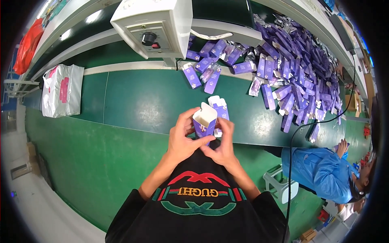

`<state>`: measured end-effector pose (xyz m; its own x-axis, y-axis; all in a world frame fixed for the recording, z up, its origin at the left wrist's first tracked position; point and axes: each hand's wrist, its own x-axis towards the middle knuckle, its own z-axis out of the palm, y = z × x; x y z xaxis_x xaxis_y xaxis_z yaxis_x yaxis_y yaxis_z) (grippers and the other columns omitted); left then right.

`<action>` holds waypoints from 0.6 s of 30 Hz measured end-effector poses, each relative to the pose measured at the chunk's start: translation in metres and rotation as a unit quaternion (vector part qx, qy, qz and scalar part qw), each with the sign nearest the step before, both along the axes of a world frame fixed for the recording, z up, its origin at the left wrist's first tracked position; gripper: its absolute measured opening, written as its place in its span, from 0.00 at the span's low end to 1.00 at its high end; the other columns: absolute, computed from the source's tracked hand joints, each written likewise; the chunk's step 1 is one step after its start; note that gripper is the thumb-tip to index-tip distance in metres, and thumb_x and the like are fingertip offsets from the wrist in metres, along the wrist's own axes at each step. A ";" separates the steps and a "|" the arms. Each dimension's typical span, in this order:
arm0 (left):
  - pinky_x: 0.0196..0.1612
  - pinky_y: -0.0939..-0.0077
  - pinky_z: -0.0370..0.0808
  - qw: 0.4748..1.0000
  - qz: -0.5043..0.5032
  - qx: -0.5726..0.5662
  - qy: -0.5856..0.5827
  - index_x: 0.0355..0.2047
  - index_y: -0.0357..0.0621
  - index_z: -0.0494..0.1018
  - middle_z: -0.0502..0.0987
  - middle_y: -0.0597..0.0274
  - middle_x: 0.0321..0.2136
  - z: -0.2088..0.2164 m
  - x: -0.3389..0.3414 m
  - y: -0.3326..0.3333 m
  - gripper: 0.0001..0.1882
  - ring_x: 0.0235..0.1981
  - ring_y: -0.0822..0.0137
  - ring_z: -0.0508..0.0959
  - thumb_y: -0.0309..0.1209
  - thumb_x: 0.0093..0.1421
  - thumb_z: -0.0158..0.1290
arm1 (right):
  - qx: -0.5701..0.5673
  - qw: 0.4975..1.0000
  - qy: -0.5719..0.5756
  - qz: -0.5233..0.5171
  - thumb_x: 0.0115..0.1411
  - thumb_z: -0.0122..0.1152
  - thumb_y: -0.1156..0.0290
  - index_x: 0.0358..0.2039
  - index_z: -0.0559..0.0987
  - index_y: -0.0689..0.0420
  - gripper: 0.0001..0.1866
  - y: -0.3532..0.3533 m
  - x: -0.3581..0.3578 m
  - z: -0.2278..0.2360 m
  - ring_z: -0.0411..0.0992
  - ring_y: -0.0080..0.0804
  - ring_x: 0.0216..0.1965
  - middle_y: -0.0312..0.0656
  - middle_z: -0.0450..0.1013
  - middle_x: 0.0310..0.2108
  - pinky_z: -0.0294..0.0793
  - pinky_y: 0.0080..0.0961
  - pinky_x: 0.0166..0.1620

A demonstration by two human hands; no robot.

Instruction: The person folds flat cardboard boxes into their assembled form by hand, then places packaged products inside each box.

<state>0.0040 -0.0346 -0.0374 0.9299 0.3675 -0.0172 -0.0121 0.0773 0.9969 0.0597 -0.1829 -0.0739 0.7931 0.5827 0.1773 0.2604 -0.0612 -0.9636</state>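
Between my hands, at the front edge of the green bench, is a small purple carton (204,126) with its white flap up and its top open; the inside looks bare. My left hand (183,137) grips its left side, fingers and thumb closed round it. Curled against the right side and lower front is my right hand (224,140), its thumb near the left one. Just behind the carton lies a stack of flattened purple and white cartons (220,107), partly hidden by it. Farther back are a few closed purple cartons (191,77) and a small foil pouch (207,74).
A large heap of purple cartons and pouches (300,73) covers the bench's right side. A white machine with a knob (158,32) stands at the back. At left sits a silver bag (63,91). A person in blue (324,174) works at right, beyond a hanging black cable (292,141) and stool (279,184).
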 end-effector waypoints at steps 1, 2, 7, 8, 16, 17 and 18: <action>0.48 0.67 0.78 0.999 0.007 0.033 -0.011 0.56 0.40 0.65 0.77 0.49 0.47 0.001 0.000 0.001 0.38 0.47 0.61 0.79 0.26 0.46 0.70 | 0.010 0.982 -0.179 -0.052 0.44 0.73 0.65 0.60 0.64 0.59 0.43 0.000 0.003 0.004 0.66 0.43 0.48 0.48 0.66 0.46 0.69 0.36 0.53; 0.48 0.67 0.78 0.999 0.011 0.032 -0.011 0.56 0.40 0.65 0.77 0.49 0.47 -0.001 -0.001 0.003 0.38 0.47 0.61 0.79 0.26 0.46 0.70 | 0.008 0.981 -0.189 -0.048 0.45 0.70 0.68 0.55 0.71 0.58 0.35 -0.001 0.002 0.013 0.64 0.45 0.48 0.47 0.65 0.43 0.67 0.37 0.52; 0.45 0.69 0.81 0.950 -0.010 0.307 -0.059 0.47 0.46 0.73 0.77 0.55 0.49 0.007 -0.003 0.013 0.29 0.45 0.60 0.81 0.25 0.43 0.69 | -0.058 0.981 -0.185 -0.028 0.48 0.67 0.70 0.47 0.78 0.58 0.22 -0.006 0.008 0.032 0.64 0.44 0.44 0.48 0.64 0.42 0.66 0.37 0.47; 0.45 0.69 0.81 0.950 -0.008 0.306 -0.059 0.47 0.46 0.73 0.77 0.55 0.49 0.006 -0.003 0.013 0.29 0.45 0.60 0.81 0.25 0.43 0.69 | -0.071 0.975 -0.209 -0.011 0.50 0.66 0.69 0.45 0.78 0.58 0.20 -0.005 0.011 0.029 0.64 0.43 0.43 0.47 0.65 0.42 0.66 0.36 0.47; 0.45 0.69 0.80 0.949 -0.080 0.295 -0.077 0.43 0.44 0.73 0.78 0.54 0.49 0.013 -0.004 0.015 0.26 0.48 0.55 0.80 0.23 0.43 0.68 | 0.280 0.885 0.369 -0.051 0.64 0.54 0.74 0.48 0.78 0.66 0.14 -0.001 0.009 0.043 0.66 0.26 0.44 0.37 0.68 0.40 0.64 0.25 0.50; 0.45 0.69 0.80 0.949 -0.078 0.295 -0.076 0.43 0.44 0.73 0.78 0.54 0.49 0.014 -0.004 0.015 0.26 0.48 0.55 0.80 0.23 0.43 0.68 | 0.279 0.885 0.370 -0.049 0.64 0.54 0.74 0.48 0.78 0.66 0.14 -0.002 0.009 0.045 0.66 0.26 0.44 0.37 0.68 0.40 0.64 0.25 0.50; 0.45 0.69 0.80 0.945 -0.080 0.306 -0.086 0.45 0.44 0.71 0.77 0.54 0.50 0.016 -0.003 0.017 0.27 0.49 0.55 0.79 0.23 0.43 0.68 | 0.227 0.921 0.316 -0.019 0.61 0.58 0.75 0.49 0.78 0.65 0.15 -0.002 0.010 0.046 0.66 0.26 0.43 0.36 0.68 0.40 0.65 0.23 0.49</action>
